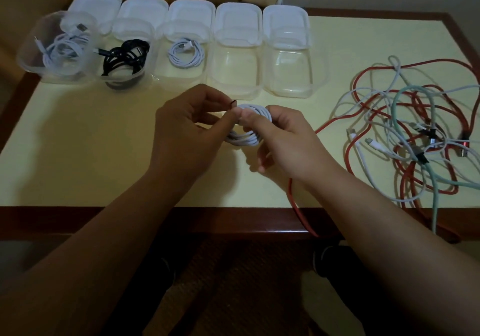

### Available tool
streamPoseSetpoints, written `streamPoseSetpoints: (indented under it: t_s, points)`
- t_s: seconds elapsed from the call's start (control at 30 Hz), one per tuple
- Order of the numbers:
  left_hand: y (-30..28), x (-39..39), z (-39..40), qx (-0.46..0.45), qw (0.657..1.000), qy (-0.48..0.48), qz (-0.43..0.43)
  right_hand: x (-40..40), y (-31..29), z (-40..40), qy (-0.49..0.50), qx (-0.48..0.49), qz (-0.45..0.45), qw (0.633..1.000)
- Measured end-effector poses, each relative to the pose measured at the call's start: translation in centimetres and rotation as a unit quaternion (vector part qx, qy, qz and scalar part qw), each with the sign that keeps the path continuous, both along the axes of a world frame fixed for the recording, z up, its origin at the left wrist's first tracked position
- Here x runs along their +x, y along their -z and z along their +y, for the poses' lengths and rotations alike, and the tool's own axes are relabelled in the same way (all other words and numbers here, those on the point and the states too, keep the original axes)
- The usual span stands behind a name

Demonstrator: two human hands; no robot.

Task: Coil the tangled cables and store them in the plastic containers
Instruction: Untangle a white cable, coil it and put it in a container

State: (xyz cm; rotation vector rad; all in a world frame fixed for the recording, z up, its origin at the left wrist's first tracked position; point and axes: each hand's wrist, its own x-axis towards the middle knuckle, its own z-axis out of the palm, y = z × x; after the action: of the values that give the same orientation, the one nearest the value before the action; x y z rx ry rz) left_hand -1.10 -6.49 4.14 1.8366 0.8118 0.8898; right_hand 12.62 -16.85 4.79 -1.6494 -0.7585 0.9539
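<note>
Pinching a white coil [249, 125], both the left hand [187, 127] and right hand [285, 140] hide its middle.

Single view, head-worn, wide-angle. Looks forward and steeply down from the near edge of a pale table [78, 153] (its far corners bow inward, lens distortion). Close range: both forearms enter from the bottom corners, left hand [187, 122] and right hand [283, 138] meeting near frame centre. Row of plastic containers [235, 75] along the top; floor visible below the table edge.
</note>
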Motion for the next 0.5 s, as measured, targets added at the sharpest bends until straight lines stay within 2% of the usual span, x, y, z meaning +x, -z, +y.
streamPoseSetpoints:
  t_s: [0.27, 0.5]
  points:
    - [-0.1, -1.0, 0.8, 0.025, 0.999, 0.037, 0.01, -0.2, -0.4, 0.4, -0.01, -0.025, 0.071, 0.997]
    - [-0.3, -2.0, 1.0, 0.117, 0.989, 0.08, 0.039, -0.2, -0.6, 0.8, -0.035, -0.047, 0.037, 0.998]
